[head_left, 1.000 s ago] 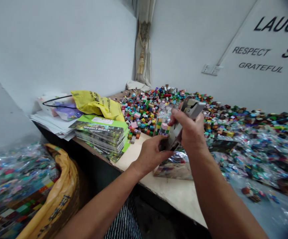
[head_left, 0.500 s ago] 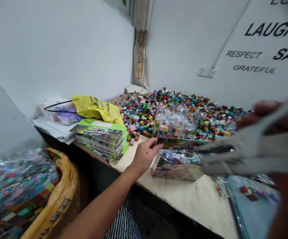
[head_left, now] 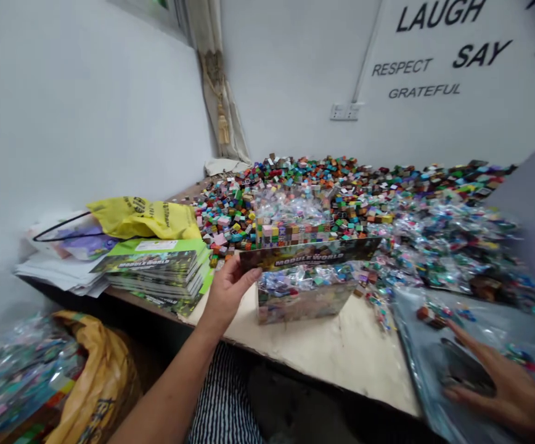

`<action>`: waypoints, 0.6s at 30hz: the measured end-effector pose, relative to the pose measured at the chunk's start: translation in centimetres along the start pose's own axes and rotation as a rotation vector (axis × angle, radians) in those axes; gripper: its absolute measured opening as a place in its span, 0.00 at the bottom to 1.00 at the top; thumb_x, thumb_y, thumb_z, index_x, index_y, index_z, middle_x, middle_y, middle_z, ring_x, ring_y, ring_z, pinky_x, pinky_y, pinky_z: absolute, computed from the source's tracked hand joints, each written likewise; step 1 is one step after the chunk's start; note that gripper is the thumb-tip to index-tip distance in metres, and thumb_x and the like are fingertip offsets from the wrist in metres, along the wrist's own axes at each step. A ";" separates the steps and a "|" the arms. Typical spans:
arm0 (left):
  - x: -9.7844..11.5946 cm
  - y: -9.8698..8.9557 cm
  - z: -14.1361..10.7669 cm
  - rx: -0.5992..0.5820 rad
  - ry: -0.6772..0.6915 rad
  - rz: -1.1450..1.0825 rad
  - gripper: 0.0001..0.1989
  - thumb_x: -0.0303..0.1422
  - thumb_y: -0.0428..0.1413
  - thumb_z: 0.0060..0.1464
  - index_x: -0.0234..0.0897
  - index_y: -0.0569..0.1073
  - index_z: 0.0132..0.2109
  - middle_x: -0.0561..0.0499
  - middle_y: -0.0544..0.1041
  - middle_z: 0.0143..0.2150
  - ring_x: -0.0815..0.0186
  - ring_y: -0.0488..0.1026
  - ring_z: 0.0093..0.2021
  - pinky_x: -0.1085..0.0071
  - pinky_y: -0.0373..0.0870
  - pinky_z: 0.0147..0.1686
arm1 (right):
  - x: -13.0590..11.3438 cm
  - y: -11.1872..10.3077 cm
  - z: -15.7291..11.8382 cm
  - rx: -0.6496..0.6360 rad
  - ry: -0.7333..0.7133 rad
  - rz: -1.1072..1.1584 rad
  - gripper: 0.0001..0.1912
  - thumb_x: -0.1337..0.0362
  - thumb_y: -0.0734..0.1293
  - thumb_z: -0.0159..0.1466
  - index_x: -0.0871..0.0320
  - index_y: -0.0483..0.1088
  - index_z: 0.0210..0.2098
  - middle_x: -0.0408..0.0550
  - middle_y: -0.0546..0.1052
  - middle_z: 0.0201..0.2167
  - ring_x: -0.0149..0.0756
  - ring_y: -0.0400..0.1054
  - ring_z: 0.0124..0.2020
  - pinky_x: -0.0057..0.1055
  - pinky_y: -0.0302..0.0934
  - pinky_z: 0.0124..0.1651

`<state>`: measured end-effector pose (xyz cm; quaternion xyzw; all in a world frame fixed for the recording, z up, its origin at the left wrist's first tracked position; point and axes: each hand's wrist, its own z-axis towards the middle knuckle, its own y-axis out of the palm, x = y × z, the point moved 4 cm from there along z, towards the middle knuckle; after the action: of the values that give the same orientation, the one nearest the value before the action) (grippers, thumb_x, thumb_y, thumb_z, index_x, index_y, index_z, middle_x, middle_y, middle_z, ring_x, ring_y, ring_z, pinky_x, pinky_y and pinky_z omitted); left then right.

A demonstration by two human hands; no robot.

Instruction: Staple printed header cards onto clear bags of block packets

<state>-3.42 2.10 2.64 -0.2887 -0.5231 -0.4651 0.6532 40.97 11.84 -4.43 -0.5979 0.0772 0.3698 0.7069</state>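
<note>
The white wall [head_left: 406,126] bears black capitals: "LAUGH" at the top, "SAY" below it and to the right, "RESPECT" and then "GRATEFUL" lower left; at the right edge only "KE" shows, with another word above it cut off. The dark card [head_left: 311,254] reads "MODULE WORLD" in pale capitals, and so does the top of the booklet stack [head_left: 150,271]. Dark characters on the yellow bag [head_left: 142,219] and the orange sack [head_left: 103,364] are too unclear to read; the print on the white label [head_left: 156,245] is too small.
</note>
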 end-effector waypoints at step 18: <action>-4.0 -0.2 -0.4 -0.172 -0.269 -0.013 0.41 0.33 0.72 0.33 0.37 0.65 0.55 0.43 0.74 0.54 0.53 0.71 0.55 0.56 0.65 0.57 | -12.2 6.1 13.4 -0.209 0.161 0.894 0.20 0.46 0.73 0.54 0.53 0.74 0.39 0.46 0.79 0.41 0.43 0.72 0.44 0.39 0.64 0.49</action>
<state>-3.47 2.92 -1.33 -0.3999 -0.5662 -0.4695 0.5469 24.09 18.75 1.15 -0.6007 0.3445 0.5965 0.4059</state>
